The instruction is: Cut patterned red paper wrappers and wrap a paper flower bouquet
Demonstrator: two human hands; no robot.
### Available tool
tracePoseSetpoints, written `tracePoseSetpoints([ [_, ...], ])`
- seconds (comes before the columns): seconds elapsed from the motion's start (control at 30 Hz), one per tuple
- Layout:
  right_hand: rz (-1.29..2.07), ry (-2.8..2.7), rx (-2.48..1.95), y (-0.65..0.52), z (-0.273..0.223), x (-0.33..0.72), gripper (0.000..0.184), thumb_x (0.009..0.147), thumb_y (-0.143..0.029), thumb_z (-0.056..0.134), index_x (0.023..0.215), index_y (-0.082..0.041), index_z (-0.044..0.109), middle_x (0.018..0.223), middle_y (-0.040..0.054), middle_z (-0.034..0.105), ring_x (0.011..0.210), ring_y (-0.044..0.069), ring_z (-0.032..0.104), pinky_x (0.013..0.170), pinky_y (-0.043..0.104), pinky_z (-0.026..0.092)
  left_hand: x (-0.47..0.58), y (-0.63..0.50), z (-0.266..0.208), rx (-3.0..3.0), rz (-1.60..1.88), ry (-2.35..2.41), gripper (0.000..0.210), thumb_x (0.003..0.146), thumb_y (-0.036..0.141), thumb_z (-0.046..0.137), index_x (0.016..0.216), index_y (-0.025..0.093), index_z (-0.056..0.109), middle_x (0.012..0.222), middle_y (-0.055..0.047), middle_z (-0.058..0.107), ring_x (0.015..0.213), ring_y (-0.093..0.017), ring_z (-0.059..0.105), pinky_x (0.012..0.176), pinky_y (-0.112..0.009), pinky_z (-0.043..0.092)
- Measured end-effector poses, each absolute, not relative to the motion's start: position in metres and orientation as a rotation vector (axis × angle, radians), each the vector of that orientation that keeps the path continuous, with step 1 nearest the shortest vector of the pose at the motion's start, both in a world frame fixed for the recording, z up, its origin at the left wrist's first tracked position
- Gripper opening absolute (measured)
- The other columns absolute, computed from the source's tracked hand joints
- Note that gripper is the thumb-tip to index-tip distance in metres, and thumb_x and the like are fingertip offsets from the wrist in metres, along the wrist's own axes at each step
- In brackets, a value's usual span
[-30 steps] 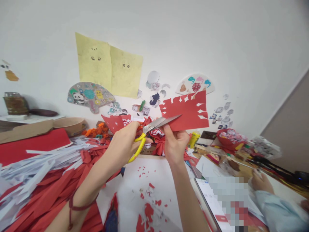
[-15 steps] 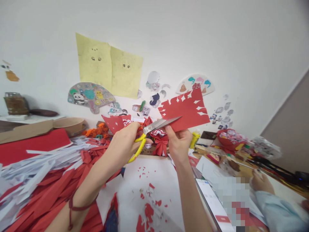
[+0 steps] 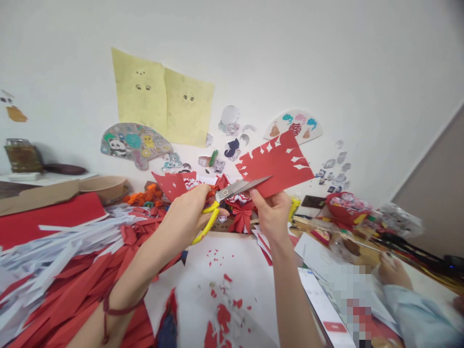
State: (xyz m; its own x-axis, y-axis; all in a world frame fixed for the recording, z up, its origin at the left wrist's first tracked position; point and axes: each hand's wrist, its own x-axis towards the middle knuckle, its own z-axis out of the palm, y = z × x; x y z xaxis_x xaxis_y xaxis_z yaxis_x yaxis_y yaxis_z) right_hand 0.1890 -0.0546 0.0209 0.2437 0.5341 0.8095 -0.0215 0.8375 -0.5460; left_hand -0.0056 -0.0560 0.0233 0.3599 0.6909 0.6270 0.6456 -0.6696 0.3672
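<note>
One pair of yellow-handled scissors [image 3: 209,227] is at the far edge of the white sheet [image 3: 194,290], in the left hand [image 3: 186,212], whose fingers are closed around the handles. The right hand [image 3: 273,212] pinches the lower edge of the red paper [image 3: 277,166] and holds it up above the white sheet's far right corner. At least one blade crosses in front of the paper; how far the blades part, cannot tell. Red scraps [image 3: 224,316] lie on the white sheet; paper strips [image 3: 94,270] heap left of it.

Risks (judged): right thumb sits just beside the blades, so a slip could nick it. Notches line two paper edges; too deep a snip, or flexing of the unsupported upper edge, could tear the narrow tongues.
</note>
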Motion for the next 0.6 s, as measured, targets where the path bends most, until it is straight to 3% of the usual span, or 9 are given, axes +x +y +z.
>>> tracePoseSetpoints([
  [0.6, 0.406, -1.31, -0.485, -0.0555, 0.0216, 0.1984, 0.019, 0.074, -0.027, 0.077, 0.091, -0.018, 0.073, 0.095, 0.0042, 0.077, 0.088, 0.02, 0.072, 0.084, 0.036, 0.06, -0.004, -0.0554, 0.0234, 2.537, 1.172, 1.241, 0.026, 0.086, 0.048, 0.052, 0.082, 0.023, 0.043, 0.077, -0.004, 0.064, 0.066, -0.021, 0.059, 0.056, -0.027, 0.035],
])
